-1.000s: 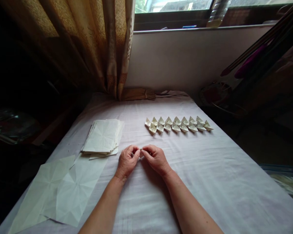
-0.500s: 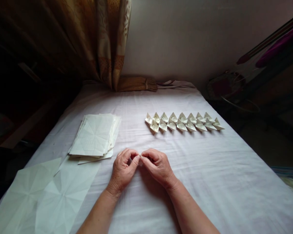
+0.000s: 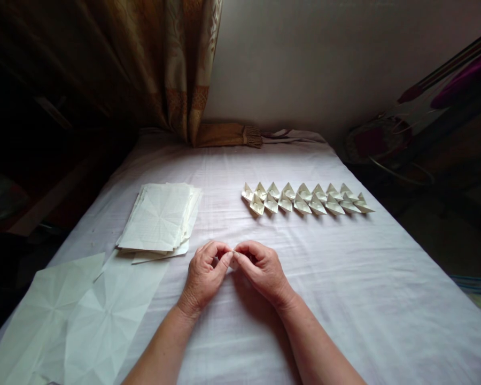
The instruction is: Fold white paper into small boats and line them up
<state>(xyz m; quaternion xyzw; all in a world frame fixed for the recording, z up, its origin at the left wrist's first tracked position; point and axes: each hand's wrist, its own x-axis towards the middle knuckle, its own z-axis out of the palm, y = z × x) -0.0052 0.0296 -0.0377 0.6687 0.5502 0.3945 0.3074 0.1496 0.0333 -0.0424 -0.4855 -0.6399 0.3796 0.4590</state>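
Note:
My left hand (image 3: 204,276) and my right hand (image 3: 264,270) meet at the middle of the white cloth (image 3: 344,278), fingers curled and pinched together on a small folded piece of white paper (image 3: 233,260), mostly hidden between the fingertips. Beyond my right hand lies a double row of several small folded paper boats (image 3: 307,199). Left of my left hand sits a stack of creased square paper sheets (image 3: 160,216).
Two larger creased sheets (image 3: 80,321) lie flat at the near left corner of the cloth. A patterned curtain (image 3: 184,69) hangs at the back left, its tasselled end (image 3: 228,136) resting on the cloth. Dark clutter and a round dish (image 3: 379,144) stand off to the right.
The view tipped down from the window a second ago, then steadied. Both hands stay pinched together on the small paper, with only slight finger movement.

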